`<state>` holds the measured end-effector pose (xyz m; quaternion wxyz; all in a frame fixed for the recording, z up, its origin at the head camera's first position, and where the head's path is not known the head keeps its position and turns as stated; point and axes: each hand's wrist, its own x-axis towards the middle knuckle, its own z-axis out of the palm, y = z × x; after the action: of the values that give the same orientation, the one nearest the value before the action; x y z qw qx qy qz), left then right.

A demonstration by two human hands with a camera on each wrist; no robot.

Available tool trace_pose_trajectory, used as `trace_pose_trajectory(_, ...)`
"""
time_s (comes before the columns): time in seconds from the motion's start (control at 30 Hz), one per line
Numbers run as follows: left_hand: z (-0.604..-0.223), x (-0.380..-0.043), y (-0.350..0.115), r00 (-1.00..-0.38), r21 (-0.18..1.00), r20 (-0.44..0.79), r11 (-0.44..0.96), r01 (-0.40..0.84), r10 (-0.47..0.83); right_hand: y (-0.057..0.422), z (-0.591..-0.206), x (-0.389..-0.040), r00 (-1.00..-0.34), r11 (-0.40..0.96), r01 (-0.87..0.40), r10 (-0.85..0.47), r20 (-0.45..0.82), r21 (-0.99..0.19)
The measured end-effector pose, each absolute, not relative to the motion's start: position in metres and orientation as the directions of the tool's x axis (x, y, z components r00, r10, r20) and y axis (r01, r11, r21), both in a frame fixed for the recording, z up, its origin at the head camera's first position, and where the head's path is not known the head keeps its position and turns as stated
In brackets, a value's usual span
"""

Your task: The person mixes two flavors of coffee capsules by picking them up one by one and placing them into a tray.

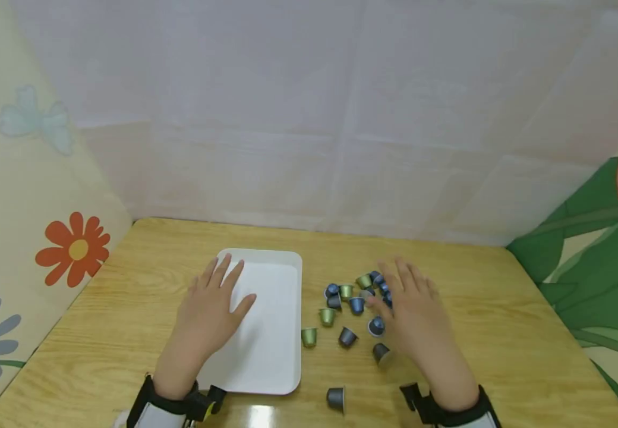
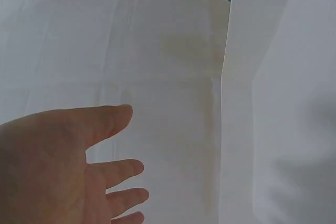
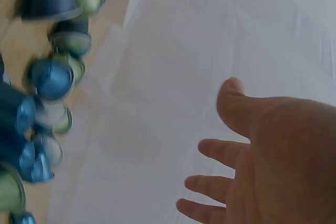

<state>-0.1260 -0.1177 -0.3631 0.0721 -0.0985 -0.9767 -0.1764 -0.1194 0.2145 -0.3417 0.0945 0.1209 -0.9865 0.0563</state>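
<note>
My left hand (image 1: 210,315) hovers over the left part of a white rectangular tray (image 1: 271,356), fingers spread. In the left wrist view the same hand (image 2: 58,166) has its thumb and fingers stretched out, holding nothing, with the white tray (image 2: 239,129) beside it. Over the right side of a scatter of coffee capsules my right hand (image 1: 416,312) is spread, hiding some of them. Nothing is in this hand (image 3: 273,156) in the right wrist view either. The capsules are green (image 1: 327,317), blue (image 1: 357,305) and dark grey (image 1: 347,337).
A lone dark grey capsule (image 1: 336,399) lies on its side near the front of the wooden table (image 1: 501,333). White cloth (image 1: 314,119) hangs behind the table. Printed panels with flowers (image 1: 78,249) stand at both sides. Each wrist wears a black strap (image 1: 164,401).
</note>
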Motion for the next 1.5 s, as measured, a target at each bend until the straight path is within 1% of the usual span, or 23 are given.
trace_pose_trajectory(0.1,-0.368,-0.129,-0.139,-0.986,0.471,0.087,0.866,0.168,0.144,0.23,-0.337,-0.123,-0.958,0.965,-0.236,-0.211,0.193,-0.113)
trace_pose_trajectory(0.2,-0.378,-0.132,-0.156,-0.991,0.651,-0.035,0.756,0.073,0.126,0.245,-0.335,-0.125,-0.957,0.958,-0.238,-0.204,0.205,-0.161)
trace_pose_trajectory(0.27,-0.387,-0.134,-0.163,-0.986,0.76,-0.103,0.65,0.007,0.131,0.256,-0.336,-0.126,-0.955,0.954,-0.24,-0.2,0.217,-0.178)
trace_pose_trajectory(0.33,-0.395,-0.136,-0.166,-0.979,0.845,-0.144,0.533,-0.045,0.146,0.267,-0.339,-0.126,-0.952,0.953,-0.248,-0.208,0.223,-0.171)
trace_pose_trajectory(0.47,-0.41,-0.137,-0.172,-0.971,0.948,-0.179,0.291,-0.128,0.156,0.289,-0.345,-0.121,-0.956,0.949,-0.262,-0.23,0.183,-0.177)
trace_pose_trajectory(0.53,-0.414,-0.136,-0.175,-0.967,0.969,-0.206,0.172,-0.179,0.152,0.299,-0.349,-0.117,-0.957,0.945,-0.272,-0.245,0.153,-0.184)
trace_pose_trajectory(0.67,-0.423,-0.135,-0.18,-0.956,0.971,-0.236,0.006,-0.239,0.175,0.315,-0.359,-0.108,-0.956,0.943,-0.286,-0.268,0.121,-0.168)
trace_pose_trajectory(0.73,-0.428,-0.135,-0.181,-0.949,0.964,-0.249,-0.05,-0.263,0.194,0.322,-0.364,-0.104,-0.961,0.947,-0.273,-0.261,0.093,-0.171)
trace_pose_trajectory(0.87,-0.434,-0.135,-0.184,-0.956,0.966,-0.208,-0.11,-0.233,0.205,0.33,-0.371,-0.096,-0.975,0.959,-0.224,-0.221,0.033,-0.175)
trace_pose_trajectory(0.97,-0.44,-0.136,-0.185,-0.968,0.978,-0.139,-0.126,-0.168,0.207,0.334,-0.377,-0.089,-0.979,0.964,-0.204,-0.205,0.014,-0.171)
trace_pose_trajectory(1.03,-0.443,-0.137,-0.185,-0.97,0.976,-0.116,-0.157,-0.152,0.216,0.336,-0.381,-0.084,-0.979,0.964,-0.204,-0.205,0.009,-0.168)
trace_pose_trajectory(1.1,-0.446,-0.137,-0.185,-0.971,0.981,-0.088,-0.152,-0.123,0.221,0.338,-0.385,-0.08,-0.977,0.963,-0.207,-0.212,-0.01,-0.171)
trace_pose_trajectory(1.17,-0.448,-0.137,-0.186,-0.973,0.984,-0.075,-0.139,-0.107,0.217,0.339,-0.388,-0.077,-0.976,0.963,-0.206,-0.215,-0.035,-0.172)
trace_pose_trajectory(1.27,-0.451,-0.135,-0.186,-0.978,0.99,-0.059,-0.116,-0.084,0.199,0.339,-0.391,-0.075,-0.977,0.968,-0.17,-0.19,-0.098,-0.182)
trace_pose_trajectory(1.37,-0.453,-0.133,-0.186,-0.98,0.989,-0.055,-0.122,-0.079,0.191,0.339,-0.392,-0.072,-0.973,0.974,-0.116,-0.15,-0.173,-0.192)
trace_pose_trajectory(1.5,-0.455,-0.131,-0.186,-0.977,0.987,-0.022,-0.152,-0.055,0.213,0.342,-0.393,-0.067,-0.967,0.979,-0.098,-0.137,-0.217,-0.181)
